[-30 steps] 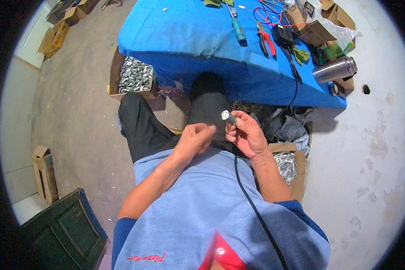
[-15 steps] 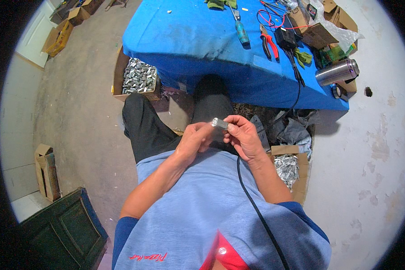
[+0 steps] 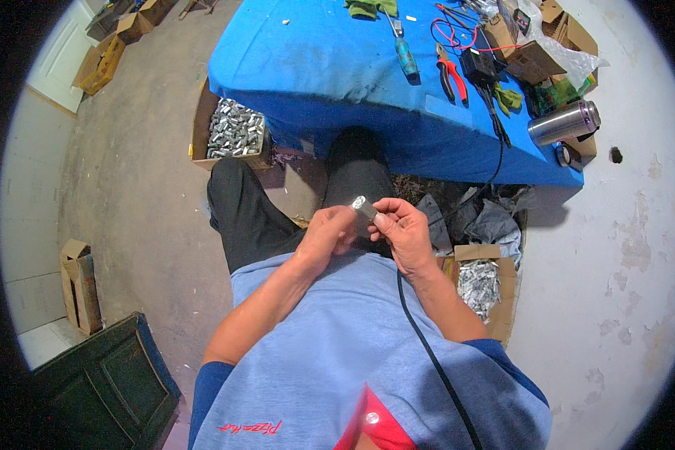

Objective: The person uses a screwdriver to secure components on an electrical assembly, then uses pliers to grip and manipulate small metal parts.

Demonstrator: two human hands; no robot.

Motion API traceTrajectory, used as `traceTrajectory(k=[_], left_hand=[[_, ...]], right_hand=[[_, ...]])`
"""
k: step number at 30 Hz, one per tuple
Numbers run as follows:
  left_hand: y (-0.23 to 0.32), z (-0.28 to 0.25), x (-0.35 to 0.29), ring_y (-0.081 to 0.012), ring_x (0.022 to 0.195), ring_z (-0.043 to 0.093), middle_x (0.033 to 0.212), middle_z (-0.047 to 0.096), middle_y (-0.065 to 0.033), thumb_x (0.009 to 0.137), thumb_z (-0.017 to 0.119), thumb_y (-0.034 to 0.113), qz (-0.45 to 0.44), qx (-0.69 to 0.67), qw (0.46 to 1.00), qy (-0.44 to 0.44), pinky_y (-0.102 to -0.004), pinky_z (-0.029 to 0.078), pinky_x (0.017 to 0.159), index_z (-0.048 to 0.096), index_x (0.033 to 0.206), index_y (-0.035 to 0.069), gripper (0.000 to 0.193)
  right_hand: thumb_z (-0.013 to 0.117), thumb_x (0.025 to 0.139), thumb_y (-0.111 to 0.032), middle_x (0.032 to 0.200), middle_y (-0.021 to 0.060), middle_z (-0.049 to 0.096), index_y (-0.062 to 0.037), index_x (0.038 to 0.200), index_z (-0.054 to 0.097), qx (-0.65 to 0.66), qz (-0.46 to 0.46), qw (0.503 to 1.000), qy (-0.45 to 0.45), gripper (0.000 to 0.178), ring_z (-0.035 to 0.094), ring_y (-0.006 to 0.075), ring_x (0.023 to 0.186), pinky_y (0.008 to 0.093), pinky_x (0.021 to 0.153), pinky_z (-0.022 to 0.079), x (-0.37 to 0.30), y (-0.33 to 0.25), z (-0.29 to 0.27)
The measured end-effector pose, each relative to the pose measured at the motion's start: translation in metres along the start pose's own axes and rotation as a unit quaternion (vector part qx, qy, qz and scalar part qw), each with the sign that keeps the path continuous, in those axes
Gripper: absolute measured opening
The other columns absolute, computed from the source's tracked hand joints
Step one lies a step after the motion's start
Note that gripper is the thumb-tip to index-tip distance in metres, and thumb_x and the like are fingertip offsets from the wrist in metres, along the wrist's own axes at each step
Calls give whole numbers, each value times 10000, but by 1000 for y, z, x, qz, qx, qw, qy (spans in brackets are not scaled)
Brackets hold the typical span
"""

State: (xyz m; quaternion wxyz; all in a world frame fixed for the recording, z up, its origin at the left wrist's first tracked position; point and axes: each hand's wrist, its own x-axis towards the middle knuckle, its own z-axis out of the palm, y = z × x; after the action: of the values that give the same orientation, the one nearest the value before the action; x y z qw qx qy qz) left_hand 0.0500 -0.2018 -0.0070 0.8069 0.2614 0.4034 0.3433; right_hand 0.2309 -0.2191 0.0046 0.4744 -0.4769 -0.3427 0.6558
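Observation:
My right hand (image 3: pixel 403 231) pinches a small grey metal block (image 3: pixel 365 208) between thumb and fingers, over my lap. The block has a bright, round-looking end that points up and to the left. Close beside that end, my left hand (image 3: pixel 325 238) is closed, its fingers curled and slightly blurred. Its index fingertip is at or very near the block; whether they touch I cannot tell. Anything inside the left fingers is hidden. A black cable (image 3: pixel 430 343) runs down over my shirt from below my right hand.
Ahead stands a blue-covered table (image 3: pixel 315 67) with a teal-handled tool (image 3: pixel 406 58), red-handled pliers (image 3: pixel 451 79) and a steel flask (image 3: pixel 565 123). A carton of metal pieces (image 3: pixel 235 129) stands at the table's left. Another carton of shiny pieces (image 3: pixel 478 287) is by my right forearm.
The metal block has tilted a little in my right hand, its bright end turning more upward. My left hand stays beside it. The whole view has shifted slightly.

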Motion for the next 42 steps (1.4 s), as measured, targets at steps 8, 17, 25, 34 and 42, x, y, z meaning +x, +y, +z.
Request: traceTrajectory(k=[8,17,25,34,42], left_hand=[[6,4,-5,-49,573,439,650,501,33,885,658,331,45,105,993,6,-205,314,488,586,792,76,281],[-3,11,-6,-54,591,474,636,566,17,901,664,298,166,324,929,64,-275,366,498,645,771,13,314],[6,18,-18,-199,596,557,622,593,-99,906,647,334,176,406,891,99,-373,425,532,638,747,1,369],[1,17,-15,-386,700,662,733,667,-202,852,662,332,183,470,858,100,-466,501,616,699,813,16,320],[10,24,-19,-385,679,668,701,664,-207,808,683,368,177,520,822,150,-474,510,614,704,731,18,359]], right_hand=[[638,925,-49,978,55,671,11,1131,612,-84,-98,992,10,216,623,81,835,228,739,530,-4,2,2],[608,931,4,1027,39,657,13,1118,626,-114,-99,988,-34,187,621,95,920,237,824,515,-7,1,9],[631,875,-31,1059,87,646,23,1092,652,-210,-69,971,-89,225,617,143,991,267,860,493,-2,-11,0],[718,881,-173,1019,36,615,19,1065,659,-396,-89,903,-139,273,579,81,816,221,682,484,-5,-42,20],[729,892,-181,992,12,612,-21,1101,625,-285,21,945,-162,282,575,63,846,216,734,491,3,-35,11]])
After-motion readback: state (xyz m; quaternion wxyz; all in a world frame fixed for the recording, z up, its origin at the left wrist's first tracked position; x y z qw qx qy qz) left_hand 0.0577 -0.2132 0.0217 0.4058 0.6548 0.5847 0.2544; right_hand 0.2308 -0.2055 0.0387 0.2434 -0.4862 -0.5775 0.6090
